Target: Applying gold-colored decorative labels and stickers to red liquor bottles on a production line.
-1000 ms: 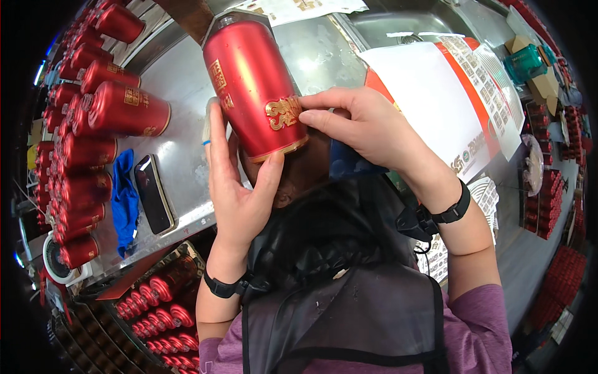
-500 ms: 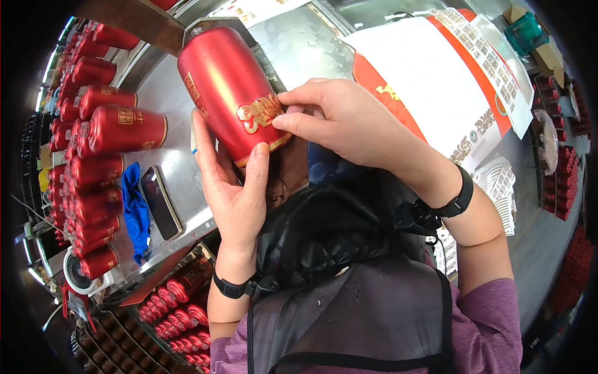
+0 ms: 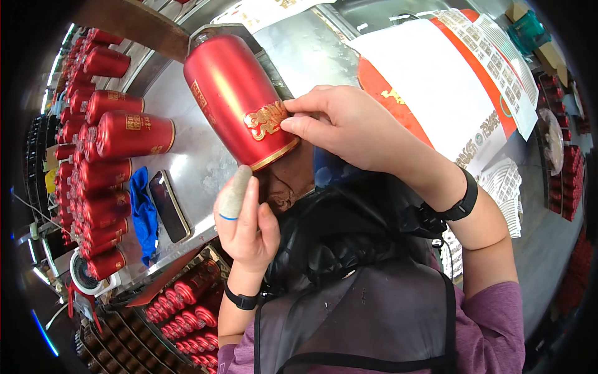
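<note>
At the front edge of the steel table (image 3: 187, 140), 1 red bottle (image 3: 227, 87) lies tilted with a gold emblem (image 3: 266, 120) already on its side, though whether all of it is pressed down cannot be told. The right hand (image 3: 358, 128) has thumb and forefinger narrowly apart at the emblem's right end, pinch uncertain, while the left hand (image 3: 246, 227) is loose, holding nothing, beside the base. Leftward, steel shows up to a phone (image 3: 170, 206) and blue cloth (image 3: 143, 218); rightward, a white sheet (image 3: 430, 75) limits movement.
</note>
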A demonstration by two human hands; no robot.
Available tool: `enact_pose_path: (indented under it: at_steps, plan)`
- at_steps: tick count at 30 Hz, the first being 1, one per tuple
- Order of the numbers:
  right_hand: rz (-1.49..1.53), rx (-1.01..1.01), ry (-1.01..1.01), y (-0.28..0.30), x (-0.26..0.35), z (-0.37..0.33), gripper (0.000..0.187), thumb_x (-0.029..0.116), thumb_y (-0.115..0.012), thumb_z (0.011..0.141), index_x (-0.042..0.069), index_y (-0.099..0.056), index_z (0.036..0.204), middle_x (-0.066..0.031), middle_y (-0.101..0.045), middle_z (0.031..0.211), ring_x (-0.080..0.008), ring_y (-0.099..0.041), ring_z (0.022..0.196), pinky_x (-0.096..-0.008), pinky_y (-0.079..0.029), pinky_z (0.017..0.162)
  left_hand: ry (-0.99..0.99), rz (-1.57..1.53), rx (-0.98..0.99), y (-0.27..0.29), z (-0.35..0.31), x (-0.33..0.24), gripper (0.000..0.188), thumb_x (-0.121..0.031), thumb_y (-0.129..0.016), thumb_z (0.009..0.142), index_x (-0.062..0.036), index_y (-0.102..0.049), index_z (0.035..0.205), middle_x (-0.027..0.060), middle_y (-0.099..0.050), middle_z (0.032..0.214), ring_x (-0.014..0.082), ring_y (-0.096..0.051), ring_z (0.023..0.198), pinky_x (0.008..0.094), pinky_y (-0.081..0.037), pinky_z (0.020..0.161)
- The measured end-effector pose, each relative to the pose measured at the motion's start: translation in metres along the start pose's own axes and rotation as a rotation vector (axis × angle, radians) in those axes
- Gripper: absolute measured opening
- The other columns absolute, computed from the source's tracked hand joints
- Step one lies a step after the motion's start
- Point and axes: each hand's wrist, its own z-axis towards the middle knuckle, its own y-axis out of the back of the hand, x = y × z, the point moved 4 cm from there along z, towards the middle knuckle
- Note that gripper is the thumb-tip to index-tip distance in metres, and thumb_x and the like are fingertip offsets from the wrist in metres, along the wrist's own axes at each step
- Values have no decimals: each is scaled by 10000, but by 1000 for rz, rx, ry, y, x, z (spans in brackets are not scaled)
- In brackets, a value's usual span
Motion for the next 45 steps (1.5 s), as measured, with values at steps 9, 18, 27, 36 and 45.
enact_pose_path:
  at_steps: [9, 18, 27, 36, 45]
  plan:
    - [-153, -32, 73, -1, 7, -3, 339, 207, -604, 954, -62, -660, 1153, -200, -657, 955, -306, -647, 897, -348, -497, 798, -215, 124, 43, -7, 12, -7, 306, 19, -637, 859, 17, -692, 1160, 194, -666, 1191, 356, -625, 1087, 430, -523, 943]
    - [-139, -20, 51, -2, 4, -3, 327, 198, -588, 958, -50, -662, 1158, -212, -656, 963, -326, -643, 911, -357, -496, 813, -300, 242, 85, -21, 24, -21, 364, -19, -720, 762, -47, -727, 1125, 86, -673, 1195, 308, -548, 1196, 406, -517, 947]
    - [-59, 95, -30, 45, -14, 19, 342, 290, -630, 953, -5, -716, 1102, -93, -722, 1007, -150, -644, 918, -312, -484, 850, -201, 151, 73, -2, 12, -19, 340, -86, -712, 792, -42, -725, 1128, 128, -676, 1169, 324, -560, 1184, 401, -529, 925]
    - [482, 509, -178, 9, -24, 120, 517, 604, -815, 709, 120, -684, 834, 52, -545, 654, -40, -490, 534, -221, -344, 457, -281, 16, 55, 2, 16, 3, 313, 61, -669, 797, 28, -705, 1106, 176, -677, 1158, 341, -649, 1052, 410, -562, 880]
    - [-406, 117, -85, 2, 31, 115, 798, 702, -776, 654, 22, -738, 1069, -107, -727, 922, -181, -686, 802, -310, -528, 750, -408, 28, 109, 10, 26, 8, 345, 16, -720, 715, 20, -722, 1060, 126, -678, 1132, 277, -658, 1053, 356, -592, 833]
